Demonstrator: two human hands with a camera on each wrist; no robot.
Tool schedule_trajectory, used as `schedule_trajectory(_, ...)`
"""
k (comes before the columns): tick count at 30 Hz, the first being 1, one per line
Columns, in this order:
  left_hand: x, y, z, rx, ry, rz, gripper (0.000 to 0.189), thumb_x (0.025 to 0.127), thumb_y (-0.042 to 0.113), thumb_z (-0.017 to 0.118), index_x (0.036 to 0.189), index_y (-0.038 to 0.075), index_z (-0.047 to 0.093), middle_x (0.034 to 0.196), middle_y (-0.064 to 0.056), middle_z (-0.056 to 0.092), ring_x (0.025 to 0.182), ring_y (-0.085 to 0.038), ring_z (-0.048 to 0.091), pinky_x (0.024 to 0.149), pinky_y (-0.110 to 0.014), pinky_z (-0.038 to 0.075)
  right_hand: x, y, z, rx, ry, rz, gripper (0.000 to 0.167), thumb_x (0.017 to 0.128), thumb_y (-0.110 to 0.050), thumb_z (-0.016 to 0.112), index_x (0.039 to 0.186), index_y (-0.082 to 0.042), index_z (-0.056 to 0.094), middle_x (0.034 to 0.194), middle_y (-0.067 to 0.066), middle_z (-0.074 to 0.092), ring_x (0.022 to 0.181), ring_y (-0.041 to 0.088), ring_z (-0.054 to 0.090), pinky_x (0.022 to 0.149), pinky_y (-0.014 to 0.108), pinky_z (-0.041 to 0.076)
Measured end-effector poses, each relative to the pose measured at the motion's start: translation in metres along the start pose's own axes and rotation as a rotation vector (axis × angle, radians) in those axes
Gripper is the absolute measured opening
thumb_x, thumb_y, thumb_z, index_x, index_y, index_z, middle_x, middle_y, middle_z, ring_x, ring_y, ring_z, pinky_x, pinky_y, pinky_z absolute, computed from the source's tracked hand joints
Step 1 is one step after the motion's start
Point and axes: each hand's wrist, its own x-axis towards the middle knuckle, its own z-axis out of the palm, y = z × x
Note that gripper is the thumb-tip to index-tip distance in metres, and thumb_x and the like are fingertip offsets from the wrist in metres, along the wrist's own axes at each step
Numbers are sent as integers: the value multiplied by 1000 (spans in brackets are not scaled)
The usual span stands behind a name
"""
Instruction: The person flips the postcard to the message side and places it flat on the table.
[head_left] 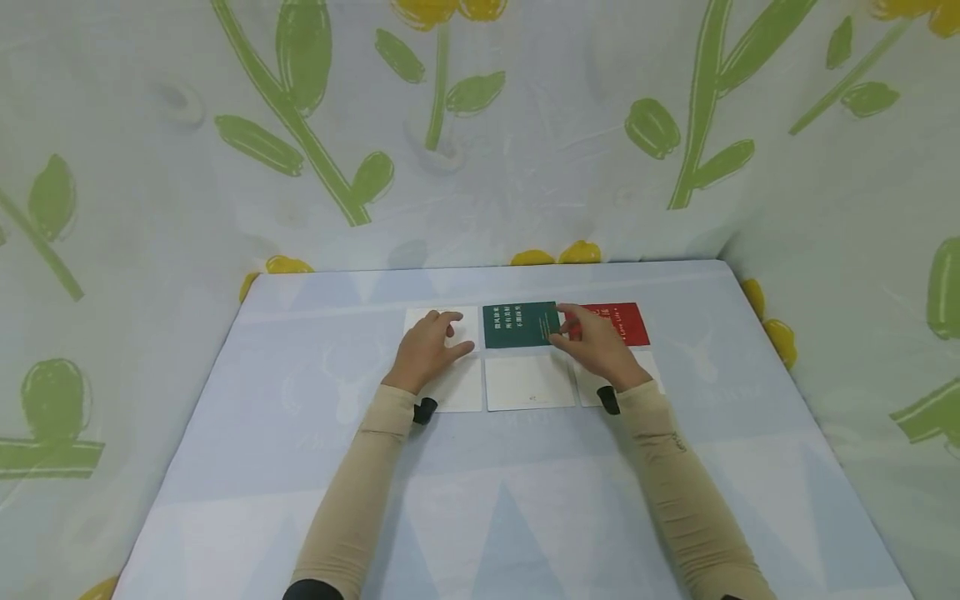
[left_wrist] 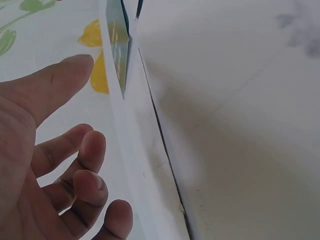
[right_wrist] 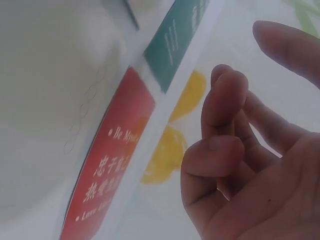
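Observation:
Two rows of cards lie flat on the table in the head view. The back row has a white card (head_left: 468, 323) at left, a dark green card (head_left: 519, 327) with white writing in the middle and a red card (head_left: 632, 323) at right. In front are three more white cards, one in the middle (head_left: 529, 385). My left hand (head_left: 426, 354) hovers over the left pair, thumb and fingers apart, holding nothing. Over the right side, my right hand (head_left: 600, 343) partly hides the red card, its fingertips at the green card's right edge. Its fingers are loosely bent around nothing in the right wrist view.
The cards rest on a pale blue patterned tablecloth (head_left: 315, 450). Behind the table's back edge and along its sides hangs a white curtain (head_left: 555, 167) printed with green leaves and yellow flowers. Both forearms wear beige sleeves (head_left: 345, 508), with black wrist cameras (head_left: 424, 410) beneath the wrists.

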Motion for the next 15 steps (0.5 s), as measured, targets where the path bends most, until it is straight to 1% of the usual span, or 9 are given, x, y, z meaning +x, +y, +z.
schedule_trajectory(5,15,4,4,28,-47,-13,65,89,47,76,141,13,57,110,-6,59,96,-24,54,85,-38,49,-3,9,-5,-4,-4,11,66,93,-26,74,151,-14,45,121,10,61,104,30,58,78,41,57)
schedule_trajectory(11,31,10,7,99,-100,46,73,87,49,77,145,11,55,118,-11,58,103,-28,53,92,-42,47,-4,19,-10,-20,1,16,67,93,-25,75,151,-16,44,120,11,61,104,30,57,78,41,58)
schedule_trajectory(15,40,15,8,133,-126,61,76,87,50,78,147,11,53,123,-12,56,107,-28,51,95,-43,46,-4,24,-13,-31,2,20,67,93,-25,75,152,-15,44,120,11,61,104,31,57,79,42,58)
